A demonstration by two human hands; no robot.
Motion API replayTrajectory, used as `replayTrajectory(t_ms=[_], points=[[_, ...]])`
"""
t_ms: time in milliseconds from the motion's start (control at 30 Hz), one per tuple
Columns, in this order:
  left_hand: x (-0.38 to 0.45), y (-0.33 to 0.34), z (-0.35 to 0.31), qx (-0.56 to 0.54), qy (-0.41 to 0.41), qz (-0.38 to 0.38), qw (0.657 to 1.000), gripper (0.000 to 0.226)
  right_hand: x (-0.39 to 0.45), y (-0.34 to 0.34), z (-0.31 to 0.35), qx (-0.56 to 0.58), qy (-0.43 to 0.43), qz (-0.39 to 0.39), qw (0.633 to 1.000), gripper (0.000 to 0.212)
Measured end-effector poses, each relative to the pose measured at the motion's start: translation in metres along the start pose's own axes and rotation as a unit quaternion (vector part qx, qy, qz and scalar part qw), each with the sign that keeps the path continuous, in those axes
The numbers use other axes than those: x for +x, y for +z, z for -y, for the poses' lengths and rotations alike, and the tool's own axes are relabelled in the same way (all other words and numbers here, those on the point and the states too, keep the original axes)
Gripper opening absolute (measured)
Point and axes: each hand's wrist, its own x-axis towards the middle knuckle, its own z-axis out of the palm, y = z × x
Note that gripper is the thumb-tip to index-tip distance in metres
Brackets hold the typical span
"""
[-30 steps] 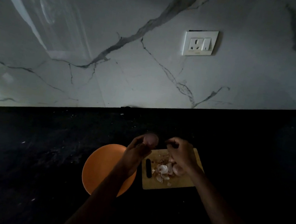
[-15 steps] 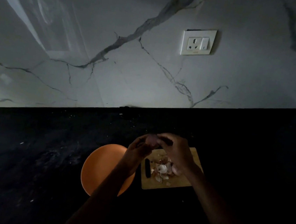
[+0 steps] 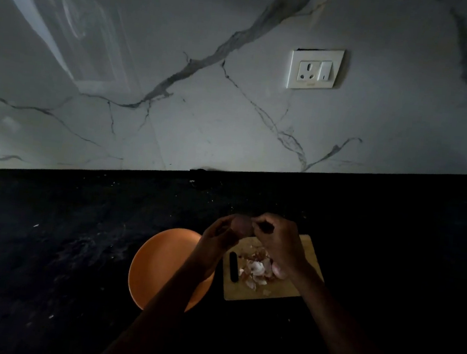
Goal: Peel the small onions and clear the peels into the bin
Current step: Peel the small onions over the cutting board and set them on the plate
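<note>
Item 1, nearest: our two forearms, reaching up from the bottom edge over the dark counter (image 3: 46,243).

Item 2: orange plate (image 3: 160,261), on the counter, partly under the left forearm; nothing visible on its bare part.

Item 3: wooden cutting board (image 3: 286,293), just beside the plate on its right. It carries a heap of peels (image 3: 255,268), pale and papery, and one peeled onion (image 3: 277,271), half hidden under the right wrist. A dark slot sits near the board's left edge.

Item 4: left hand (image 3: 214,237), raised above the board's far corner, its grip curled round a small onion (image 3: 243,226), which is held clear of the counter.

Item 5: right hand (image 3: 280,239), its grip narrow, fingertips pinching at the right side of that onion, apparently on a flap of skin; the light is too dim to confirm the flap.

Handling note, as we judge it: we hold the onion firm but not crushed in the left grip, catch the dry skin at its edge and draw it off in one strip, turning the onion between pulls. We work over the board so that peels fall onto the heap, not the counter.

Item 6, farthest: marble wall (image 3: 175,113) with a socket (image 3: 314,69). No bin is in view.
</note>
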Motion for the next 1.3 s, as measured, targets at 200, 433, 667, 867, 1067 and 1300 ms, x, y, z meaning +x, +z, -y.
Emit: replayTrajectory(t_ms=[200,433,667,867,1067,1300], points=[[-0.002,0.000,-0.003,-0.002,-0.003,0.017,1.000,0.022,0.001,-0.005,0.009,0.035,0.071,-0.016,0.997,0.016],[-0.002,-0.008,-0.001,-0.032,-0.001,0.008,0.999,0.034,-0.003,-0.016,0.001,0.090,0.182,-0.017,0.979,0.027],[0.000,-0.006,-0.002,-0.028,-0.003,0.014,0.999,0.024,-0.006,-0.013,-0.005,0.070,0.218,0.016,0.973,0.040],[0.001,-0.004,-0.004,-0.044,-0.015,-0.011,0.999,0.037,-0.005,-0.006,-0.015,-0.004,0.178,0.138,0.974,0.016],[0.006,-0.002,-0.008,-0.045,-0.008,0.016,0.999,0.018,0.000,-0.005,0.007,0.115,0.130,0.104,0.979,0.027],[0.005,0.001,-0.014,-0.010,-0.031,-0.005,0.999,0.027,0.008,-0.003,0.009,0.129,0.106,0.076,0.983,0.025]])
